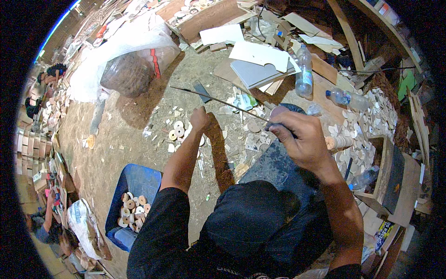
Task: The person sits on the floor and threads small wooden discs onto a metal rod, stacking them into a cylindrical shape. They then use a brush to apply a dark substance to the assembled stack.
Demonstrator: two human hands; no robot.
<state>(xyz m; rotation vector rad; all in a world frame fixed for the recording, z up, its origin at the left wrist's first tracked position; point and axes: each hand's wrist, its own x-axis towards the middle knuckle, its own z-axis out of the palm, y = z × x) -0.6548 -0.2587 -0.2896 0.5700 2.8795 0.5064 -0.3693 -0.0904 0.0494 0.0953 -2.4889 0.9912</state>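
My right hand (302, 139) is closed round one end of a long thin dark rod (232, 107), which slants up and to the left over the floor. A rounded pale piece shows at its fingers, its kind unclear. Low over the ground, my left hand (200, 120) has its fingers drawn together; whatever they hold is hidden. Beside it lie several small wooden discs with centre holes (178, 124). A flat dark block (201, 91) rests just beyond the left hand, under the rod's line.
A blue bin (139, 179) with wooden discs stands at left. Beyond are a large plastic sack (125, 46) and stacked boards (265, 72). Plastic bottles (304, 76), scrap heaps (357, 139) and a wooden box (383, 181) lie right. Other people (51, 228) work at far left.
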